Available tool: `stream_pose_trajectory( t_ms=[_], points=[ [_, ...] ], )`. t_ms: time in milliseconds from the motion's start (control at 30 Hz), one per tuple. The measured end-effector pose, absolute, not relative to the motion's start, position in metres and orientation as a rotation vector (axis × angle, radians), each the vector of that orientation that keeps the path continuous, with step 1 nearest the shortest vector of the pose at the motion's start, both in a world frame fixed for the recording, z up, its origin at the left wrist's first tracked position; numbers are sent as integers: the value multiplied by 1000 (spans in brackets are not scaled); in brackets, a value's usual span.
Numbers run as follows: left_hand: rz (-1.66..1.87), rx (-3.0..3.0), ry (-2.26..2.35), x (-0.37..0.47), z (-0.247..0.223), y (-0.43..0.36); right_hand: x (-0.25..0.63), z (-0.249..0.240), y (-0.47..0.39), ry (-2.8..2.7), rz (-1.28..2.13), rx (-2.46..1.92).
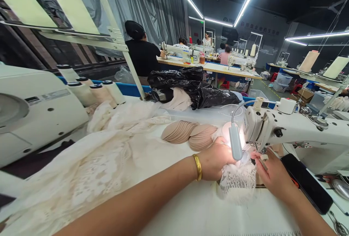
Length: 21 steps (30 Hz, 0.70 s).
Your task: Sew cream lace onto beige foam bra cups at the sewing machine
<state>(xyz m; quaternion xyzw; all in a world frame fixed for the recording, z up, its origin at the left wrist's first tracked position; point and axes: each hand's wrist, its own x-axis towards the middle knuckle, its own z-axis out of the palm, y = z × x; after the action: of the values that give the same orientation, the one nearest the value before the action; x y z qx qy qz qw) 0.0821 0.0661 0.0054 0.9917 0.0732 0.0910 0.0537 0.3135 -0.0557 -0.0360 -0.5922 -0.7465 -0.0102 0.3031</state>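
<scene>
White lace fabric [237, 179] lies at the needle area of a white sewing machine [302, 127], lit by a small grey lamp [236, 143]. My left hand [216, 159], with a gold bangle at the wrist, is closed on the lace from the left; the lamp hides part of its fingers. On the right side of the needle, my right hand [271, 170] has its thumb and forefinger pressed together at the lace edge. Two fanned stacks of beige round pads [178, 132] rest behind my left hand.
Cream lace fabric [100, 167] spreads over the left of the table. Thread cones [109, 92] and another machine [35, 109] stand at the left. Black plastic bags [191, 87] lie behind. A black phone [307, 183] is at the right. People work farther back.
</scene>
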Motion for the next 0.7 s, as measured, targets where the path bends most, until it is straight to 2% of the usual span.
stream_pose_trajectory(
  t_ms=[433, 600, 700],
  points=[
    [207, 2947, 231, 73, 4, 63, 306, -32, -63, -2002, -93, -1510],
    [127, 2995, 499, 74, 12, 48, 290, -29, -68, -2242, 69, -1349],
    [27, 2996, 669, 77, 15, 36, 288, -37, -63, -2299, 38, -1382]
  ],
)
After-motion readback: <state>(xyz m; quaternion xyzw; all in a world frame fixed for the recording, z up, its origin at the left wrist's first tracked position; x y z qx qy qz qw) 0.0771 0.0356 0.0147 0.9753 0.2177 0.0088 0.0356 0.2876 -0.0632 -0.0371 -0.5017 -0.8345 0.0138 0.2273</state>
